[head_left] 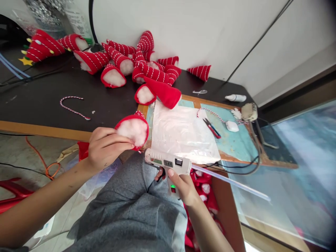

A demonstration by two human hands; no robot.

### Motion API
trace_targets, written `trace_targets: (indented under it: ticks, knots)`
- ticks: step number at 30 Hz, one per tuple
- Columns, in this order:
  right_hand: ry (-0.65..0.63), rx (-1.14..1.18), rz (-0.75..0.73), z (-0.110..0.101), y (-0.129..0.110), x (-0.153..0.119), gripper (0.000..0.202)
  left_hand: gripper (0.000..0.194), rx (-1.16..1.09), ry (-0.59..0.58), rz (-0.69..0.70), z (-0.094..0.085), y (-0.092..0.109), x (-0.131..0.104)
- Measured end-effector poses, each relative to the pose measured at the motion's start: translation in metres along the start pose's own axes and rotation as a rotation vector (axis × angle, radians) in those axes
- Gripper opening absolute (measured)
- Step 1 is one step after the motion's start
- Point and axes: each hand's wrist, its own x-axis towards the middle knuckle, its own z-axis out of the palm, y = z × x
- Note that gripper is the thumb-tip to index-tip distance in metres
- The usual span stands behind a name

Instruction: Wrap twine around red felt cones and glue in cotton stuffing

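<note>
Red cone [147,130] is being held by the left hand [106,147] at the front edge of the dark table [47,98]; its rim is being pinched by closed fingers, white stuffing [131,129] being shown at the open end. Glue gun [166,161] is being gripped by the right hand [185,187], fingers being wrapped around the handle, green light being displayed there. Nozzle is being aimed toward the cone's lower rim, near it; whether contact is being made cannot be told. Clear glue stick [231,182] is being carried at the gun's rear. White sheet [181,134] is being flanked by snips [215,133]; striped cones [154,72] are being bunched behind.
</note>
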Motion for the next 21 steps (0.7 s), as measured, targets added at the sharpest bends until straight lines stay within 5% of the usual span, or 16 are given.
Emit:
trace_targets:
  ticks: [5, 21]
  knots:
    - [-0.050, -0.043, 0.032, -0.005, -0.001, 0.003, 0.054, 0.029, -0.011, -0.030, -0.034, 0.002, -0.001, -0.006]
    - [-0.062, -0.113, -0.005, -0.018, 0.003, 0.005, 0.051, 0.030, -0.078, 0.024, -0.075, 0.008, -0.003, -0.006]
